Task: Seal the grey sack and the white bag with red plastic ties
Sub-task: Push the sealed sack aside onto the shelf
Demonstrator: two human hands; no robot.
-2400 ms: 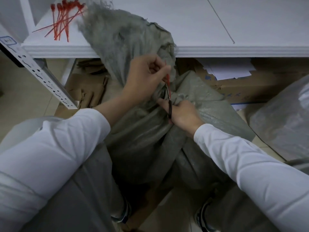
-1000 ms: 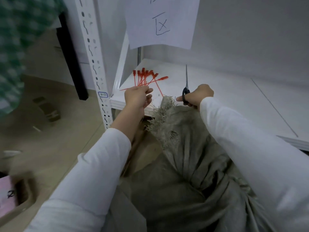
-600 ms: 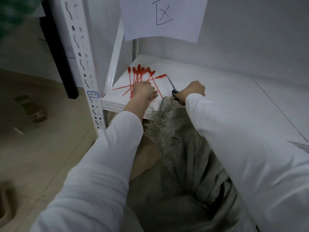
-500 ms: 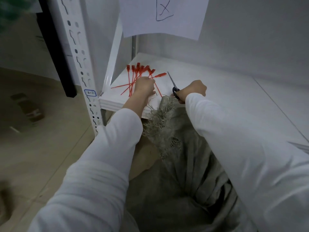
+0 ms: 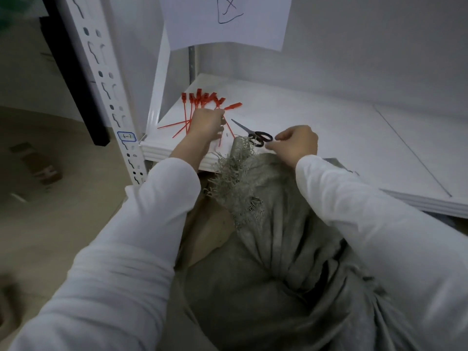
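The grey sack (image 5: 268, 249) stands below me, its gathered, frayed neck leaning against the white shelf's (image 5: 329, 138) front edge. Several red plastic ties (image 5: 202, 100) lie in a fan at the shelf's left corner. My left hand (image 5: 206, 124) rests on that pile with fingers curled around a red tie. Black-handled scissors (image 5: 254, 134) lie flat on the shelf just above the sack's neck. My right hand (image 5: 295, 143) hovers beside the scissor handles, loosely curled and holding nothing. The white bag is out of view.
A white perforated upright (image 5: 101, 79) of the rack stands left of the shelf, with a black post behind it. A paper sheet (image 5: 225, 21) hangs above the shelf. Brown cardboard (image 5: 210, 234) lies under the sack, and beige floor extends to the left.
I lifted my gaze from the sack's neck to the shelf. My right hand laid the scissors flat on the shelf and let go. My left hand reached onto the tie pile.
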